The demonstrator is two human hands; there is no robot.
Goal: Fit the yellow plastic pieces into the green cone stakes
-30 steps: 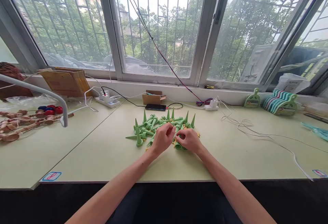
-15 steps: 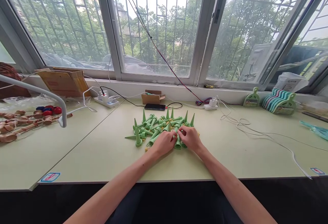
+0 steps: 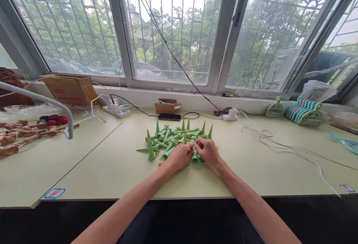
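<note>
**Both hands meet over a pile of green cone spikes**

At the centre of the frame, the left hand [image 3: 180, 156] and the right hand [image 3: 207, 151] rest side by side at the near edge of a heap of green plastic cone spikes [image 3: 170, 138] on the pale green table [image 3: 117, 169]. The fingers of both hands curl inward and come together around one green spike [image 3: 195, 156] that stands between them, its wide end down; whether each hand truly pinches it cannot be told. Some spikes in the heap stand upright, others lie flat and crossed.

Behind the heap, a black phone [image 3: 169, 117] lies flat near a small cardboard box [image 3: 166, 106]. A white power strip [image 3: 116, 109] sits left of centre. At the far left lie wooden toys with red and blue balls [image 3: 52, 120]. At the upper right, a stack of coloured scoops [image 3: 304, 110] leans by the window sill.
</note>
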